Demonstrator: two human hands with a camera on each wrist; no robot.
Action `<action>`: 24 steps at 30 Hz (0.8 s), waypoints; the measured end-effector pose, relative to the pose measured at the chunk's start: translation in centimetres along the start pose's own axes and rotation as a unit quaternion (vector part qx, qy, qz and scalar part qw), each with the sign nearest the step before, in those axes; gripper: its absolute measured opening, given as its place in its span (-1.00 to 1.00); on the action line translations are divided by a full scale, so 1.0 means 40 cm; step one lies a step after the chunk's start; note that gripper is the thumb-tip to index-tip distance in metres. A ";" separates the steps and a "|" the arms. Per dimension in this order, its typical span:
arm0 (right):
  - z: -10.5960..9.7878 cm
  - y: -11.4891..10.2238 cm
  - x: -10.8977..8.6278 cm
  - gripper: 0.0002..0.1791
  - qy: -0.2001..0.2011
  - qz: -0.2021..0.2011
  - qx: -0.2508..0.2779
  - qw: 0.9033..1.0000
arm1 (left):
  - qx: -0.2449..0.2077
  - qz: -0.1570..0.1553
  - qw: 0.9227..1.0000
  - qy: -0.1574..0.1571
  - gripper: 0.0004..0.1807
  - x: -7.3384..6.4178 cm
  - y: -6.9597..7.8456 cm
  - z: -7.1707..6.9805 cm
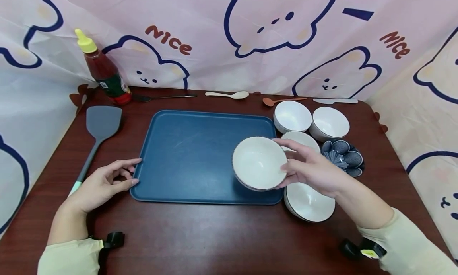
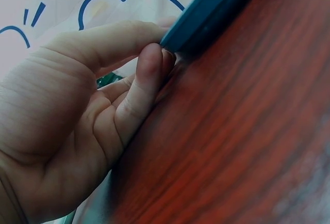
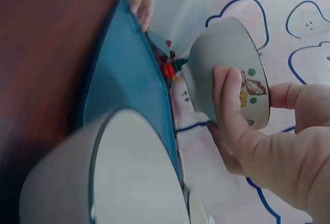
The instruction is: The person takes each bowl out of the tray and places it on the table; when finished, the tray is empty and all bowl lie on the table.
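A white bowl with a thin dark rim is gripped by my right hand, raised over the right part of the blue tray. The right wrist view shows fingers along the bowl's outer wall, beside a printed leaf-and-fruit pattern, with the thumb at its rim. My left hand pinches the tray's left edge. In the left wrist view, thumb and forefinger meet at the tray's corner. Just under my right hand stands another white bowl, partly hidden by it.
More white bowls and a blue patterned bowl crowd the tray's right side. A grey spatula lies left. At the back are a red sauce bottle, a dark fork, a white spoon, a brown spoon and a knife.
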State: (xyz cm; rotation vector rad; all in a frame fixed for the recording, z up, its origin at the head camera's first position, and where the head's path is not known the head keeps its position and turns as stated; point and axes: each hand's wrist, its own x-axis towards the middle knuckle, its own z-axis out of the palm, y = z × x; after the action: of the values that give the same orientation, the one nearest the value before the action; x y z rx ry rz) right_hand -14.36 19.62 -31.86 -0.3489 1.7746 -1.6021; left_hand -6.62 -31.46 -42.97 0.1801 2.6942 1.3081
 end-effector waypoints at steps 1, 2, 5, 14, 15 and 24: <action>-0.010 0.004 -0.012 -0.30 -0.002 -0.005 -0.003 1.000 | 0.000 -0.001 1.000 -0.001 -0.44 0.000 0.000 0.000; -0.021 0.007 -0.025 -0.30 -0.004 -0.011 -0.006 1.000 | -0.001 -0.002 1.000 -0.002 -0.44 0.000 0.001 -0.001; -0.056 0.018 -0.063 -0.33 -0.013 -0.034 -0.014 0.999 | -0.001 -0.001 1.000 -0.006 -0.44 0.001 0.001 -0.002; -0.152 0.051 -0.150 -0.32 -0.038 -0.089 -0.001 0.995 | -0.008 0.002 1.000 -0.004 -0.43 -0.003 -0.005 0.000; -0.161 0.054 -0.159 -0.31 -0.040 -0.090 0.002 0.995 | -0.009 0.001 1.000 -0.005 -0.43 -0.003 -0.005 0.002; -0.228 0.081 -0.240 -0.25 -0.048 -0.083 -0.001 0.995 | -0.003 0.002 1.000 -0.002 -0.43 -0.002 -0.009 -0.004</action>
State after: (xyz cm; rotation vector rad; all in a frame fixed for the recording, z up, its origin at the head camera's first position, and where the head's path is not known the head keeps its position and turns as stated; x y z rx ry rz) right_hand -12.66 33.14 -32.03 -0.5792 1.7120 -1.6682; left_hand -6.60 -31.81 -43.14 0.1867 2.6882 1.3147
